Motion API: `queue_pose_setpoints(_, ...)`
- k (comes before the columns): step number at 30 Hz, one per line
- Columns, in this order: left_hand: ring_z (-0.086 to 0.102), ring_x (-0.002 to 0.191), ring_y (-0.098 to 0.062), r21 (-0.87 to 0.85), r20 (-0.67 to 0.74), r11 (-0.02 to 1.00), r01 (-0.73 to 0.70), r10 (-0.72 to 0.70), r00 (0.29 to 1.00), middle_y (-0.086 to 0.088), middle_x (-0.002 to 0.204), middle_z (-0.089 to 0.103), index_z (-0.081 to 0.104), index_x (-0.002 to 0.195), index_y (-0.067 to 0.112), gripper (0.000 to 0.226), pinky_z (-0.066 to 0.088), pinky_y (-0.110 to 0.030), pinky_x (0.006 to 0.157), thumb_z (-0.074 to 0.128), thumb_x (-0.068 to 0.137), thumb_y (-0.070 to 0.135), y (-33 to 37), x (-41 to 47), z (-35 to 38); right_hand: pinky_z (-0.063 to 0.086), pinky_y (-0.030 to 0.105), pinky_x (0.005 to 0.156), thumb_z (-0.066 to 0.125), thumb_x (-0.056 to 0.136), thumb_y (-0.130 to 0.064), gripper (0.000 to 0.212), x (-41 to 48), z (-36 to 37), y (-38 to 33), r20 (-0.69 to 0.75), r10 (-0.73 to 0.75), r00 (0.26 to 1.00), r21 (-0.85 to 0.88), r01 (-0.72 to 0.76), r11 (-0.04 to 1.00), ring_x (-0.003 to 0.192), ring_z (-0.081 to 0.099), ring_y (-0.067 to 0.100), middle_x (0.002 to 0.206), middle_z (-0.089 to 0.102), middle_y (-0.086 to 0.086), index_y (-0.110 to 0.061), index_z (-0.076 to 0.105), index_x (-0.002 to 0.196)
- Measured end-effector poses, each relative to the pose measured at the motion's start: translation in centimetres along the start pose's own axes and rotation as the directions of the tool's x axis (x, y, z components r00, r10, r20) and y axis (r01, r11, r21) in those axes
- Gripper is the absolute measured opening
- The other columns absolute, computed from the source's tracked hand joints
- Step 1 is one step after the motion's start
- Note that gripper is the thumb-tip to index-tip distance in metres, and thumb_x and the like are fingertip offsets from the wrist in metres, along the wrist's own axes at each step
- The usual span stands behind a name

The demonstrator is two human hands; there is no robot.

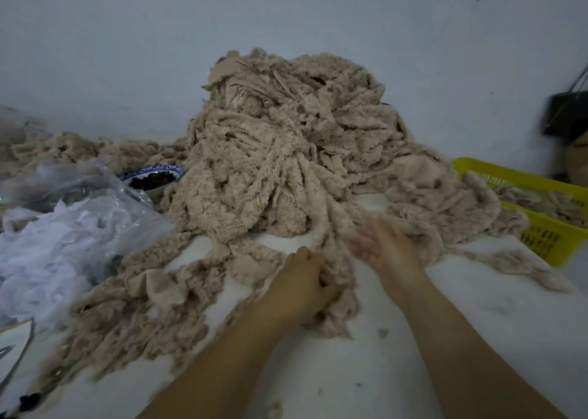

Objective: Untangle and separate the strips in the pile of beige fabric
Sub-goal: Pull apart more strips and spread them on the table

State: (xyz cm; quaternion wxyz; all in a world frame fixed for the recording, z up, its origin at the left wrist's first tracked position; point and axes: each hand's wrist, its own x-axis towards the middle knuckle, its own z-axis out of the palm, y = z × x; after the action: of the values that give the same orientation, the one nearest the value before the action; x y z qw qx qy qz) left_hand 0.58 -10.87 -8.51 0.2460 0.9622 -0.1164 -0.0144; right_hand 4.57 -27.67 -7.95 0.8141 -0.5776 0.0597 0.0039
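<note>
A tall pile of beige fleecy fabric strips point(286, 151) is heaped against the back wall on a white table point(366, 371). Loose strips point(152, 294) trail from it toward me on the left and centre. My left hand point(302, 282) grips a bunch of strips at the front foot of the pile, fingers curled into the fabric. My right hand point(385, 247) is blurred with motion just to the right, its fingers spread against the strips; whether it holds any I cannot tell.
Clear plastic bags with white material point(63, 234) lie at the left. A blue-and-white bowl of dark pieces point(152, 178) sits beside the pile. A yellow basket point(541, 215) holding beige strips stands at the right. A dark bag point(566, 113) hangs on the wall.
</note>
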Motion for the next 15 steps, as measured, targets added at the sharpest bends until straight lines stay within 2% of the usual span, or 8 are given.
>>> queue_pose_setpoints(2,0.055,0.088,-0.011,-0.108,-0.09,0.994,-0.023,0.013,0.996,0.002,0.101,0.055,0.056,0.11,0.018,0.02,0.04,-0.018,0.068,0.058,0.092,0.025,0.4,-0.1,0.0,0.058,0.03,0.072,0.054,0.101,-0.027,0.019,0.0,0.5,1.1,-0.006,-0.106,0.994,-0.408,0.094,0.908,0.081,0.072,0.018,0.101,0.072,0.015,-0.013,0.066,0.098)
queue_pose_setpoints(4,0.056,0.067,0.003,-0.392,-0.125,0.919,-0.039,-0.011,0.992,0.013,0.083,0.062,0.059,0.099,0.028,0.012,0.039,-0.008,0.054,0.059,0.09,0.019,0.5,-0.5,-0.5,0.051,0.032,0.073,0.05,0.101,-0.032,0.03,0.1,0.8,1.1,0.032,-0.146,0.989,-0.711,0.125,0.692,0.08,0.066,0.019,0.096,0.071,0.014,-0.009,0.068,0.096)
queue_pose_setpoints(5,0.056,0.061,0.005,-0.518,-0.127,0.854,-0.056,-0.011,0.992,0.017,0.075,0.063,0.059,0.093,0.034,0.016,0.039,-0.007,0.053,0.059,0.089,0.019,0.6,-0.8,-0.8,0.049,0.03,0.073,0.048,0.101,-0.038,0.034,0.0,0.8,1.0,0.064,-0.122,0.99,-0.716,0.131,0.686,0.082,0.067,0.02,0.095,0.072,0.011,-0.011,0.069,0.096)
queue_pose_setpoints(6,0.055,0.058,0.007,-0.598,-0.125,0.798,-0.078,0.003,0.992,0.02,0.068,0.063,0.059,0.087,0.038,0.019,0.04,-0.009,0.053,0.06,0.087,0.019,0.7,-1.0,-1.1,0.052,0.029,0.075,0.049,0.101,-0.043,0.036,-0.3,1.0,0.9,0.115,-0.043,0.992,-0.627,0.106,0.771,0.085,0.069,0.018,0.095,0.073,0.006,-0.015,0.071,0.098)
queue_pose_setpoints(7,0.056,0.058,0.006,-0.632,-0.112,0.769,-0.096,0.031,0.993,0.021,0.066,0.063,0.06,0.082,0.039,0.018,0.043,-0.011,0.055,0.06,0.085,0.021,0.8,-1.3,-1.3,0.055,0.029,0.076,0.052,0.099,-0.047,0.037,-0.8,1.4,0.7,0.187,0.07,0.98,-0.487,0.03,0.873,0.087,0.072,0.018,0.095,0.075,0.004,-0.017,0.073,0.1)
queue_pose_setpoints(9,0.057,0.058,0.003,-0.612,-0.029,0.783,-0.114,0.122,0.992,0.02,0.063,0.062,0.059,0.075,0.036,0.012,0.044,-0.013,0.055,0.058,0.08,0.025,1.0,-1.9,-1.3,0.057,0.026,0.068,0.06,0.094,-0.047,0.038,-1.5,2.0,0.5,0.295,0.162,0.942,-0.333,-0.057,0.941,0.081,0.074,0.015,0.09,0.076,0.005,-0.012,0.074,0.1)
queue_pose_setpoints(11,0.054,0.056,0.003,-0.519,0.066,0.842,-0.146,0.21,0.975,0.021,0.063,0.06,0.058,0.071,0.033,0.013,0.043,-0.014,0.053,0.057,0.081,0.027,1.3,-2.2,-1.2,0.054,0.023,0.064,0.064,0.093,-0.041,0.032,-1.6,2.3,0.6,0.27,0.14,0.953,-0.388,-0.025,0.921,0.074,0.069,0.01,0.086,0.072,0.003,-0.01,0.069,0.096)
queue_pose_setpoints(15,0.066,0.078,-0.01,-0.505,0.201,0.854,-0.125,0.258,0.945,0.006,0.085,0.072,0.07,0.081,0.03,0.021,0.052,-0.027,0.071,0.05,0.082,0.038,0.9,-2.2,-1.2,0.041,0.018,0.058,0.047,0.099,-0.053,0.035,-1.9,3.3,0.8,0.129,-0.014,0.992,-0.511,0.078,0.856,0.063,0.052,0.005,0.07,0.056,-0.01,-0.029,0.055,0.075)
